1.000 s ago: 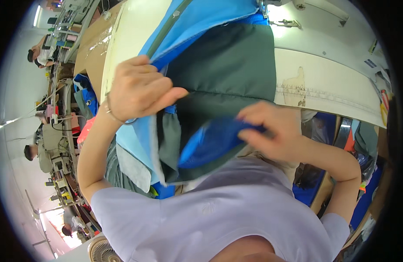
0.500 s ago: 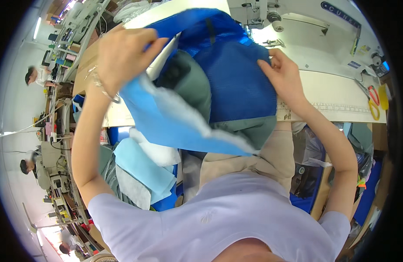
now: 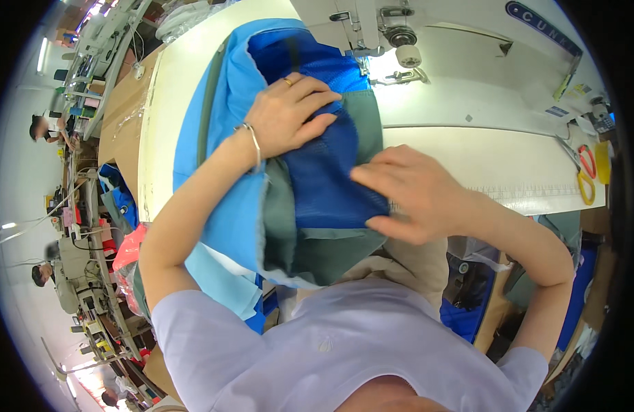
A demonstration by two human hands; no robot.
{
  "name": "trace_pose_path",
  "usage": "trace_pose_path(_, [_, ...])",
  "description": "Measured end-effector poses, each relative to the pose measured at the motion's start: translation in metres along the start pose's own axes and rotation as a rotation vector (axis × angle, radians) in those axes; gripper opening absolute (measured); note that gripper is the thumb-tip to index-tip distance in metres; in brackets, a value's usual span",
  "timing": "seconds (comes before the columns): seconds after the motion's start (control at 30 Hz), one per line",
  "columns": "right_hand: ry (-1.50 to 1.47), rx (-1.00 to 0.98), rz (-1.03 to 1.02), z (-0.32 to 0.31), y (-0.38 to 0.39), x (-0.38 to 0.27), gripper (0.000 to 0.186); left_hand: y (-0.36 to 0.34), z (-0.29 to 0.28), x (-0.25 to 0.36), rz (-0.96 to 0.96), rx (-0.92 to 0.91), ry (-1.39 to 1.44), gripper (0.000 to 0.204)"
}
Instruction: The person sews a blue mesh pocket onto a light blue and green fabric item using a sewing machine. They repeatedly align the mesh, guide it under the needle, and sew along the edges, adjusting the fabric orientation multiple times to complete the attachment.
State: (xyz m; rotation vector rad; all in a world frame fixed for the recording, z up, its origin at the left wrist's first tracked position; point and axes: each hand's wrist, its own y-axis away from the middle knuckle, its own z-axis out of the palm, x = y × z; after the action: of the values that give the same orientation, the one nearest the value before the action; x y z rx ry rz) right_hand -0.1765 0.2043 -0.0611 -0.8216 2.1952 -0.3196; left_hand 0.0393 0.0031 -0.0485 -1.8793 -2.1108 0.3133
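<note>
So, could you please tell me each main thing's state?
Blue and grey-green fabric piece: creased, overhanging the white table.
Left hand's grip: open, on the fabric.
Right hand's grip: open, slightly blurred.
Red-and-yellow-handled metal scissors: lying untouched.
White sewing machine: lit.

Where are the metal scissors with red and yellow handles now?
In the head view, the scissors lie at the far right of the white sewing table, beyond the bare right hand, just left of a yellow object.
</note>
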Motion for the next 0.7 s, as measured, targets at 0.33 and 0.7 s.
trace_pose_path(0.33, [-0.096, -0.046, -0.096, 0.015, -0.023, 0.016, 0.064, -0.015, -0.012, -0.007, -0.07, -0.183, 0.098, 0.035])
trace_pose_path(0.7, [-0.177, 0.013, -0.081, 0.015, -0.024, 0.024, 0.043, -0.021, 0.012, 0.021, -0.121, -0.016, 0.09, 0.045])
